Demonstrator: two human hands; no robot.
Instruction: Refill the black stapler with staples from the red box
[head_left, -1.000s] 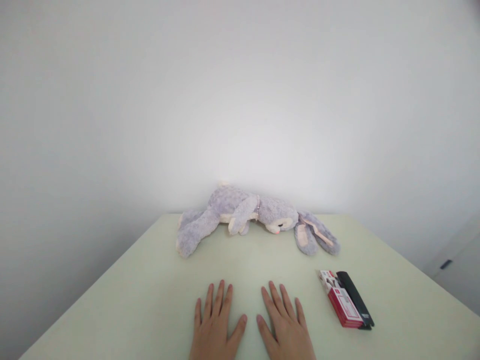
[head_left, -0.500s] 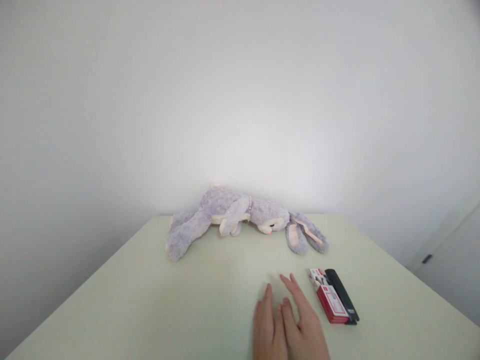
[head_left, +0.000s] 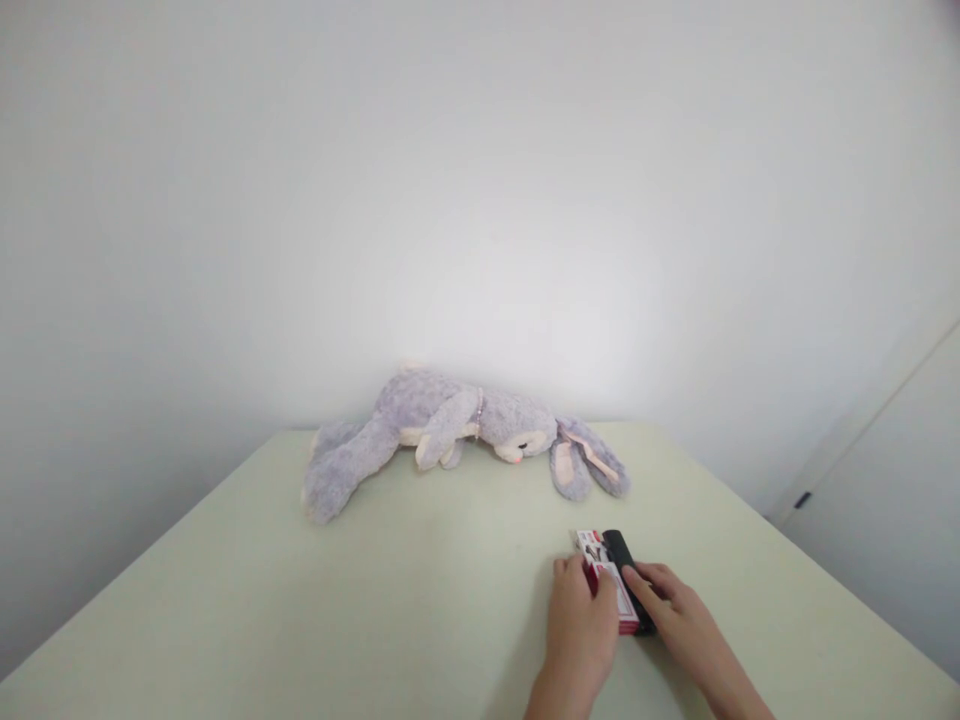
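Two hands at work on a pale green bench [head_left: 300, 610]. Far ahead and left of them: grey plush rabbit [head_left: 450, 430], lying on its side against the white wall, ears trailing right. Left hand [head_left: 581, 625]: fingers curled loosely over the left edge of a red-and-white box [head_left: 609, 590], touching it. Right hand [head_left: 679, 615]: fingers together, tips on the black case [head_left: 626, 575] that lies flush against the box's right side. Neither hand has lifted anything; box and case flat on bench, directly between the hands.
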